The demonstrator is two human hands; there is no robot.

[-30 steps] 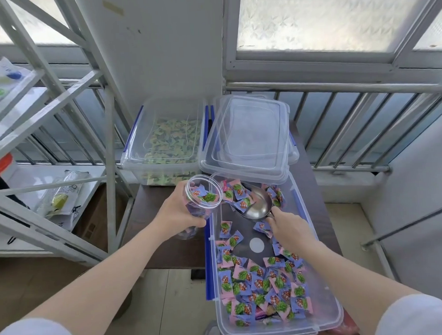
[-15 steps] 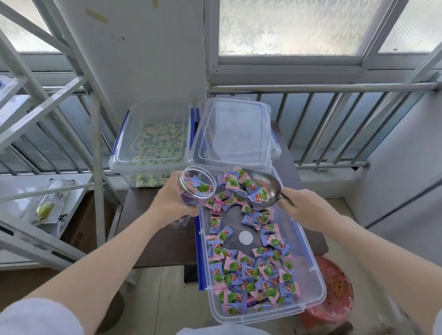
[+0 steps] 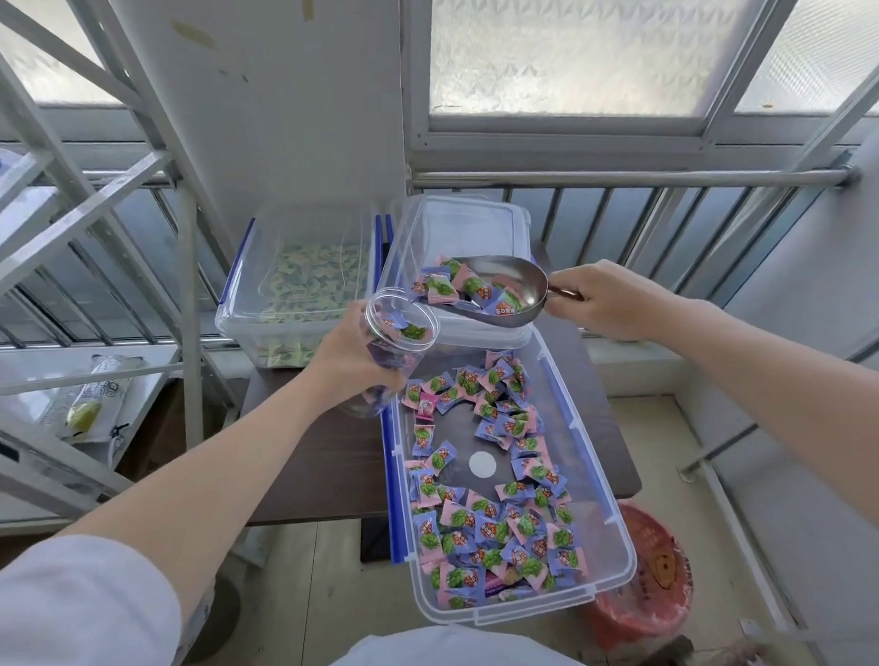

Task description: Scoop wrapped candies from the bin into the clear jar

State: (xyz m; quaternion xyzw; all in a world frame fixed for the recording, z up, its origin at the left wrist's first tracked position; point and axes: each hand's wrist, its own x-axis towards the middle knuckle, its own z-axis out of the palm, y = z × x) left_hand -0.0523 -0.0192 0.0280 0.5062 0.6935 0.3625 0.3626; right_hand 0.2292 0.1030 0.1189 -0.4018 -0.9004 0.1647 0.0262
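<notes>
A clear plastic bin [image 3: 607, 507] on the dark table holds many pink, blue and green wrapped candies [image 3: 488, 529]. My left hand [image 3: 350, 360] grips a clear jar [image 3: 394, 335], tilted with its mouth toward the right; a few candies lie inside. My right hand [image 3: 609, 298] holds the handle of a metal scoop [image 3: 514, 290] loaded with several candies. The scoop's front lip sits just above and to the right of the jar's rim, over the bin's far end.
A second clear bin [image 3: 252, 302] with green-yellow candies stands at the back left, and a clear lid [image 3: 460, 224] leans behind the scoop. A white metal rack [image 3: 64, 215] fills the left side. A red basket [image 3: 660, 596] sits on the floor at the right.
My right hand lifted the scoop, filled with candies, out of the bin and brought it up to the jar's mouth. The jar rose a little and tilted toward the scoop.
</notes>
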